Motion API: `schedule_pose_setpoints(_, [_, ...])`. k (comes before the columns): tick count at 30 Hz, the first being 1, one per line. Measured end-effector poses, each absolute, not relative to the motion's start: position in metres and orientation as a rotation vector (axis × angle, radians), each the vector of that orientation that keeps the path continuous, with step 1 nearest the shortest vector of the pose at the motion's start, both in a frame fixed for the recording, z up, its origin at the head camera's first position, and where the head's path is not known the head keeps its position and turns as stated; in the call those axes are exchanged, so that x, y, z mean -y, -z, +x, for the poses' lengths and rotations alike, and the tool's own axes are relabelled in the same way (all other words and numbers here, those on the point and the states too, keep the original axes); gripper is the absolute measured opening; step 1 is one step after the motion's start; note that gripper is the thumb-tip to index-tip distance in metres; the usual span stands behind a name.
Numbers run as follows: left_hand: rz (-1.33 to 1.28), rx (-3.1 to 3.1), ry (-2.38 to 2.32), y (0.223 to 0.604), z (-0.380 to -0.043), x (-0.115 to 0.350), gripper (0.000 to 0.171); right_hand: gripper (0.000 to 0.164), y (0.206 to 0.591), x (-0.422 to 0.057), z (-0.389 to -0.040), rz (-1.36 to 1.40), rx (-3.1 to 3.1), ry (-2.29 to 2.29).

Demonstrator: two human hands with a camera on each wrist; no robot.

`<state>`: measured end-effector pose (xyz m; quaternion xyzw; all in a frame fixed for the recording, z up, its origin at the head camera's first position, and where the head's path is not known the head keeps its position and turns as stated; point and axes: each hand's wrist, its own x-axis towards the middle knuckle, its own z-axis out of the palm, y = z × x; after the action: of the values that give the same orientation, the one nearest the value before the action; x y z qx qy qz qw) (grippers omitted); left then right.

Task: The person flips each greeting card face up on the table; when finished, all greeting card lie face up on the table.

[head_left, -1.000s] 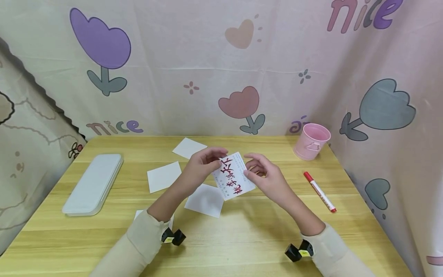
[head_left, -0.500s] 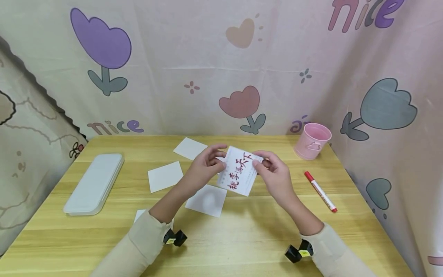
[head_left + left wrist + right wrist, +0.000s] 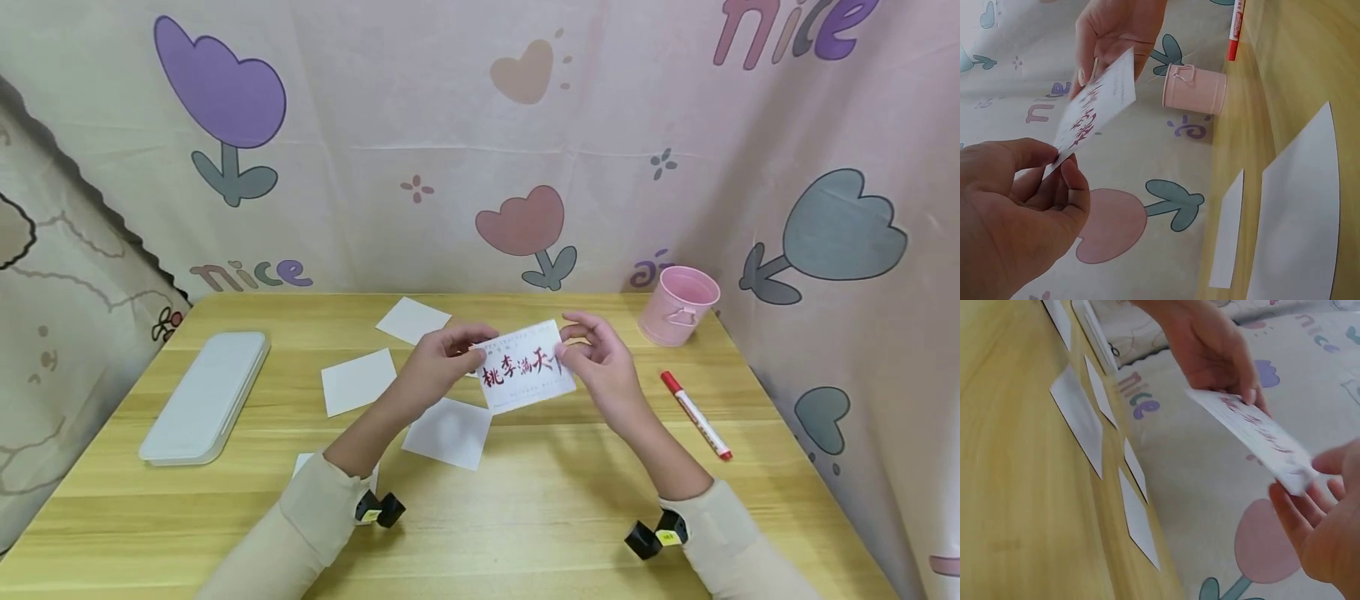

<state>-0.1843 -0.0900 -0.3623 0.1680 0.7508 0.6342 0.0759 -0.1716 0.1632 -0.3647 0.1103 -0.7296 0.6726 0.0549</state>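
Note:
A white card point(image 3: 527, 390) with large red Chinese characters and small faint print is held up above the table, tilted, its writing now reading left to right in the head view. My left hand point(image 3: 437, 367) pinches its left edge between thumb and fingers. At the opposite edge, my right hand point(image 3: 606, 367) grips the card, thumb on the written face and fingers behind, as the right wrist view shows. Below it lies a blank white card point(image 3: 448, 435), and another blank card point(image 3: 357, 383) is left of my left hand.
A further white card point(image 3: 412, 320) lies near the back edge, and one point(image 3: 302, 463) is mostly hidden under my left forearm. A white flat case point(image 3: 204, 398) sits at left. On the right are a pink bucket point(image 3: 667, 315) and a red-capped marker point(image 3: 696, 415).
The written card has been turned in my hands, from its writing running steeply upward to nearly level. My right hand has moved slightly right and up, and its grip has shifted along the card.

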Motion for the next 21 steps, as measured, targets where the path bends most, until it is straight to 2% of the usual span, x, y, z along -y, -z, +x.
schedule_pose_setpoints(3, [0.528, -2.257, -1.826, 0.369, -0.190, 0.086, 0.026, 0.045, 0.366, -0.172, -0.175, 0.377, 2.401, -1.902])
schedule_pose_setpoints(9, [0.573, -2.264, -1.711, 0.383, -0.208, 0.070, 0.026, 0.031, 0.376, -0.200, -0.186, 0.335, 2.603, -1.671])
schedule_pose_setpoints(21, [0.684, -2.379, -1.430, 0.405, -0.261, 0.015, 0.023, 0.030, 0.403, -0.249, -0.221, 0.262, 2.650, -1.542])
